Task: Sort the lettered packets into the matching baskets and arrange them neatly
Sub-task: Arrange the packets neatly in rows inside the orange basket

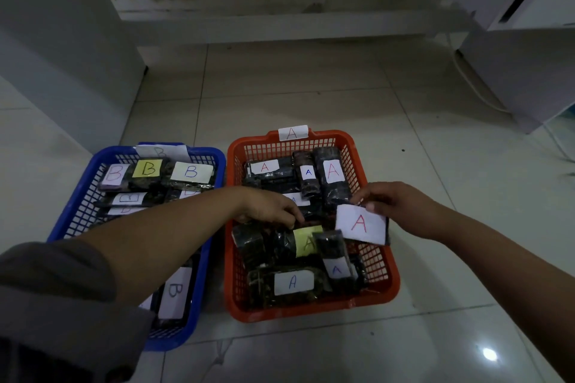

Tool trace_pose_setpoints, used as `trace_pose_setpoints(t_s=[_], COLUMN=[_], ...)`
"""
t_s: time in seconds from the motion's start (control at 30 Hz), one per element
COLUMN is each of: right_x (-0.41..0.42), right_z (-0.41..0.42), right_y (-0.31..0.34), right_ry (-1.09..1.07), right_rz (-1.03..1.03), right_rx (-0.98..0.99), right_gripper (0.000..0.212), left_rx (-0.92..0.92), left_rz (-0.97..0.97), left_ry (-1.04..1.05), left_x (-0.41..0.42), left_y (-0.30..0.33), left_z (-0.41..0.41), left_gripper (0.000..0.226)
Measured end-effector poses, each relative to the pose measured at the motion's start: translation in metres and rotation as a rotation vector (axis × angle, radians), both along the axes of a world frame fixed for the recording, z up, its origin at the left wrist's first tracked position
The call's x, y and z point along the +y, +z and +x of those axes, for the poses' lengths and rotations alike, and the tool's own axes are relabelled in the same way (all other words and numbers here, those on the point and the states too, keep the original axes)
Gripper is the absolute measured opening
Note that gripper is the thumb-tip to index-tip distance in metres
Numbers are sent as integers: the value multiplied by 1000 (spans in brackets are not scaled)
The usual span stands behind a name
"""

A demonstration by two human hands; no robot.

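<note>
At centre right of the frame a packet with a red A label is pinched by the right hand over the right rim of the red basket. The left hand is laid on dark A packets inside it, fingers curled; whether one is gripped cannot be told. The blue basket at lower left is partly hidden by the left forearm, and several B labels are cut off.

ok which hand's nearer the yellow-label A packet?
Left. The left hand sits just above the yellow-label A packet in the orange basket, fingers about touching its top edge. The right hand is off to its right, pinching a white-label A packet.
</note>
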State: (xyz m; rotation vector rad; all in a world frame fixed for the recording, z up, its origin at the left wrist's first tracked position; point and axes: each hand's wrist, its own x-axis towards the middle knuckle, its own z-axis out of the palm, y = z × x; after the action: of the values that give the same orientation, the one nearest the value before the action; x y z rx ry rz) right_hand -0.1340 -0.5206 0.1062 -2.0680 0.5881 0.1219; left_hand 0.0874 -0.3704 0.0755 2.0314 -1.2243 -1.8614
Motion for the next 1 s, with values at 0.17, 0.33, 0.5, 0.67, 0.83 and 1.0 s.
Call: trace_pose_setpoints(t_s=[0.17,0.33,0.5,0.67,0.83,1.0], right_x=[12,7,-2,-3,-2,-8], right_z=[-3,-11,-14,-10,-7,-7], right_y=[-1,-5,-8,-7,-9,-7], right_ry=[211,205,165,145,112,74], right_rz=[24,-47,-62,-79,-88,-116], right_rx=[130,170,154,124,102,84], right_gripper=[27,33,28,28,25,24], left_rx=[-121,-306,-511,-606,-539,-552], left_rz=[-116,-164,-363,-531,-473,-559], left_ry=[-61,-280,-324,-315,-319,-187], left_x=[-13,-22,-19,-13,-6,-12], left_y=[0,-20,-26,-28,-41,-43], left_z=[-7,-36,-38,-32,-38,-49], left_gripper=[37,43,41,35,51,36])
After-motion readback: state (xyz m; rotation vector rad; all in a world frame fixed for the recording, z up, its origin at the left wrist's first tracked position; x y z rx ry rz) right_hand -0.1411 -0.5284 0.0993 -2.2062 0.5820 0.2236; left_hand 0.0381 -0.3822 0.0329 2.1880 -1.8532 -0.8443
